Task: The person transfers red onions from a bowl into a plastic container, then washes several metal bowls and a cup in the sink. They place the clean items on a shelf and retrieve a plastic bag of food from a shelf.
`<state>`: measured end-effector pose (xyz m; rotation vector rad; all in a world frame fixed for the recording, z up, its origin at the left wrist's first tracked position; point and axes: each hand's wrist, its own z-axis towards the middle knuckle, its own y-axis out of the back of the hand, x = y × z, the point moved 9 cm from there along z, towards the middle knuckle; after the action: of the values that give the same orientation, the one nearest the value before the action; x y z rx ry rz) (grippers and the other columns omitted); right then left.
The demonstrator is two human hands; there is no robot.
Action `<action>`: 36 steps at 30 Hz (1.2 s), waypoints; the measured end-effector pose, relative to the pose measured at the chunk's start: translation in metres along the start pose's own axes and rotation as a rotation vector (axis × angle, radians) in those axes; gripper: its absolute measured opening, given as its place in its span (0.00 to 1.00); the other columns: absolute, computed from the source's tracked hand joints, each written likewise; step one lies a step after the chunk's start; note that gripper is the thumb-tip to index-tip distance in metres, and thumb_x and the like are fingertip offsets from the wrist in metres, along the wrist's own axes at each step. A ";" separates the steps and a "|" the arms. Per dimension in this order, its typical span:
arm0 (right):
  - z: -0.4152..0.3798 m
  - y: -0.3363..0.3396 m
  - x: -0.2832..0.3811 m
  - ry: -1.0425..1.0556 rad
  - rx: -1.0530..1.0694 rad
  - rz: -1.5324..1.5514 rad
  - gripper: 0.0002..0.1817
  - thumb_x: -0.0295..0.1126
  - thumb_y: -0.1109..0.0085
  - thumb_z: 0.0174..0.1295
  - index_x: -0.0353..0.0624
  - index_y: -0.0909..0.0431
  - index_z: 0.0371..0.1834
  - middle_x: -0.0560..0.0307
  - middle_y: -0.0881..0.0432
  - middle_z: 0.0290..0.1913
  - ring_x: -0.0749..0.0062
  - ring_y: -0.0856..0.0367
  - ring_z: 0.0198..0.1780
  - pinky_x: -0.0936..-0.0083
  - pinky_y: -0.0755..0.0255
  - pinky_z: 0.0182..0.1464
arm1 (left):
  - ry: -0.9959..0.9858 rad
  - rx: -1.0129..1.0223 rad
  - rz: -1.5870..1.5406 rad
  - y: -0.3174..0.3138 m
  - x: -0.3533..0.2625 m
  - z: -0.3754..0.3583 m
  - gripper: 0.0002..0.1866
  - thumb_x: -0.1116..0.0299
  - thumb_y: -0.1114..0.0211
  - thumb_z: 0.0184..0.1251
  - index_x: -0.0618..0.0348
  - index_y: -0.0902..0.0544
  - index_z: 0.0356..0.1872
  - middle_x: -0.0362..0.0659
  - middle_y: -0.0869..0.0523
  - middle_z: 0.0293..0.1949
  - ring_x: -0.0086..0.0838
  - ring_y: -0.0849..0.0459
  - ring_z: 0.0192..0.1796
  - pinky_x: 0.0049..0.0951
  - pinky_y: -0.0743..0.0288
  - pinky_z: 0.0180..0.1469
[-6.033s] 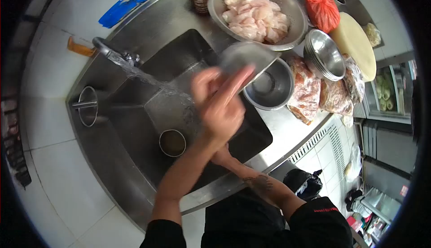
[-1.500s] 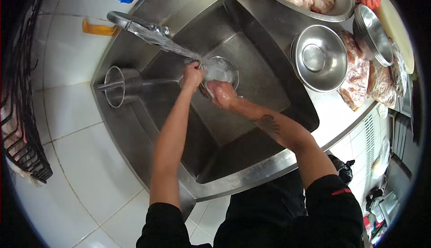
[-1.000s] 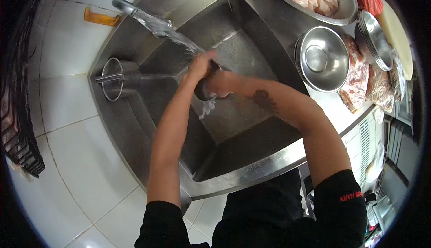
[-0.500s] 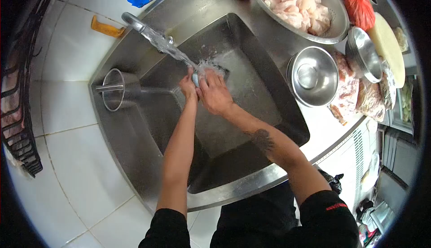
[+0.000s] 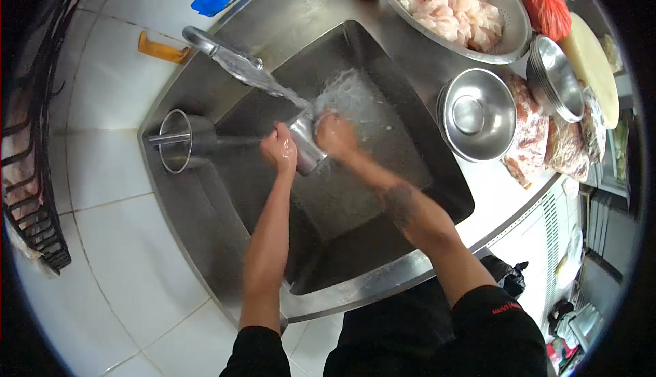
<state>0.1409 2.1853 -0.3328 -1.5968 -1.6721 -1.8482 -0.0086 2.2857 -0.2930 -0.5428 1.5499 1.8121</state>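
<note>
Right then, near to far:

Left hand: left hand [image 5: 279, 150] was wrapped round the side of a small steel cup [image 5: 305, 143], fingers closed on its wall.
Right hand: right hand [image 5: 334, 134] was pressed against the cup's far side, over its mouth end; whether those fingers curled inside, I could not tell.
Cup: one cup, tilted over the sink [image 5: 383, 56] basin under the water stream [image 5: 273, 89]; it looked stiff, light and not fragile, but wet and likely slippery; best held round the body with both palms, as here.
Tap: one faucet [image 5: 212, 42], running.
Strainer post: one steel cylinder [image 5: 179, 139] stood at the sink's left corner.
Counter bowls: one upturned bowl [image 5: 476, 114] just beside the basin; one stack of bowls [image 5: 555, 76] beyond it, number unclear.
Colander: one colander [image 5: 509, 35], filled with raw chicken pieces [image 5: 447, 8]; too many to count.
Bags: two wrapped packs [image 5: 547, 138] by the bowls; one red bag [image 5: 544, 5] farthest off.
</note>
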 end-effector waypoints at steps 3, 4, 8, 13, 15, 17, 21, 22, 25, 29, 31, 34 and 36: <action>-0.032 -0.019 0.025 0.420 -0.358 -0.143 0.16 0.33 0.51 0.59 0.33 0.25 0.46 0.31 0.21 0.44 0.38 0.21 0.46 0.51 0.26 0.47 | 0.028 0.045 0.047 -0.013 0.007 -0.007 0.26 0.60 0.42 0.64 0.76 0.29 0.16 0.53 0.35 0.09 0.21 0.39 0.19 0.41 0.41 0.23; -0.038 -0.005 0.028 0.473 -0.459 -0.061 0.17 0.33 0.51 0.60 0.33 0.26 0.47 0.31 0.21 0.45 0.37 0.21 0.48 0.51 0.26 0.49 | 0.007 0.066 -0.035 -0.015 0.011 -0.009 0.26 0.59 0.43 0.64 0.75 0.29 0.15 0.49 0.33 0.10 0.22 0.38 0.19 0.41 0.40 0.23; 0.004 -0.101 -0.094 -0.614 0.690 1.350 0.24 0.48 0.62 0.69 0.41 0.29 0.55 0.42 0.21 0.50 0.46 0.22 0.53 0.49 0.27 0.52 | 0.227 0.064 -0.349 0.010 0.047 -0.016 0.23 0.62 0.45 0.65 0.78 0.25 0.21 0.54 0.21 0.19 0.25 0.31 0.23 0.36 0.33 0.29; -0.064 -0.102 -0.050 -0.773 0.496 1.867 0.30 0.57 0.68 0.69 0.47 0.28 0.58 0.51 0.22 0.51 0.58 0.22 0.45 0.52 0.23 0.41 | 0.492 -0.217 -0.777 -0.014 0.028 -0.032 0.26 0.55 0.46 0.71 0.72 0.23 0.22 0.42 0.20 0.25 0.28 0.28 0.28 0.36 0.31 0.35; -0.057 -0.108 -0.049 -0.778 0.312 2.038 0.30 0.57 0.69 0.69 0.48 0.31 0.61 0.51 0.23 0.51 0.57 0.23 0.43 0.55 0.23 0.42 | 0.472 -0.086 -0.653 -0.037 0.008 -0.034 0.28 0.51 0.47 0.72 0.72 0.23 0.24 0.43 0.20 0.24 0.29 0.27 0.29 0.37 0.31 0.36; -0.030 -0.112 -0.088 -0.659 0.036 2.151 0.28 0.55 0.66 0.69 0.48 0.30 0.60 0.51 0.24 0.49 0.60 0.24 0.41 0.59 0.25 0.44 | 0.241 0.077 -0.463 -0.058 0.008 -0.032 0.29 0.49 0.48 0.73 0.72 0.20 0.30 0.48 0.18 0.25 0.34 0.24 0.30 0.38 0.30 0.37; -0.018 0.009 -0.122 -0.507 -0.438 0.816 0.21 0.37 0.51 0.65 0.37 0.27 0.57 0.48 0.17 0.44 0.62 0.22 0.44 0.65 0.30 0.47 | -0.042 0.166 -0.159 -0.059 -0.035 -0.052 0.25 0.54 0.52 0.75 0.70 0.19 0.31 0.61 0.17 0.29 0.52 0.17 0.34 0.47 0.28 0.39; 0.004 0.009 -0.128 -0.354 -0.333 0.761 0.22 0.37 0.49 0.63 0.37 0.27 0.57 0.43 0.17 0.46 0.58 0.20 0.48 0.64 0.29 0.50 | -0.183 0.159 -0.125 -0.054 -0.054 -0.062 0.24 0.57 0.52 0.75 0.69 0.19 0.30 0.62 0.17 0.30 0.56 0.17 0.36 0.49 0.28 0.39; -0.011 0.053 -0.040 -0.200 -0.267 0.542 0.22 0.29 0.47 0.57 0.37 0.25 0.57 0.40 0.19 0.51 0.55 0.20 0.54 0.66 0.29 0.55 | -0.067 0.379 -0.025 -0.071 -0.043 -0.051 0.22 0.55 0.48 0.73 0.66 0.21 0.29 0.60 0.18 0.27 0.57 0.19 0.32 0.49 0.30 0.35; -0.046 0.062 0.085 0.360 -0.206 0.372 0.26 0.20 0.47 0.51 0.39 0.24 0.58 0.41 0.21 0.56 0.54 0.23 0.59 0.67 0.30 0.61 | -0.396 0.467 -0.188 -0.132 0.020 -0.045 0.15 0.58 0.42 0.66 0.63 0.19 0.37 0.54 0.15 0.35 0.45 0.16 0.41 0.43 0.26 0.41; -0.043 0.040 0.140 0.292 0.103 0.563 0.26 0.21 0.46 0.53 0.37 0.25 0.59 0.45 0.20 0.55 0.58 0.23 0.59 0.67 0.29 0.59 | -0.264 0.554 -0.385 -0.134 0.040 -0.044 0.17 0.57 0.39 0.64 0.61 0.20 0.45 0.52 0.15 0.41 0.40 0.16 0.46 0.39 0.26 0.44; -0.026 0.019 0.233 0.372 0.241 0.706 0.25 0.29 0.44 0.57 0.38 0.26 0.60 0.45 0.20 0.55 0.62 0.24 0.58 0.65 0.30 0.58 | -0.587 0.186 -0.162 -0.055 0.022 -0.076 0.10 0.64 0.45 0.72 0.60 0.21 0.39 0.47 0.17 0.41 0.35 0.20 0.44 0.39 0.28 0.48; -0.009 0.017 0.269 0.303 0.174 0.679 0.25 0.34 0.43 0.59 0.39 0.26 0.60 0.44 0.20 0.53 0.59 0.23 0.57 0.63 0.30 0.57 | -0.068 0.464 -0.249 -0.018 0.011 -0.096 0.18 0.56 0.47 0.71 0.64 0.24 0.46 0.49 0.16 0.39 0.41 0.18 0.43 0.41 0.26 0.46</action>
<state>0.0387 2.3049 -0.1133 -1.4673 -0.9614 -1.4510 -0.0137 2.1963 -0.3326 -0.4213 1.6996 1.2197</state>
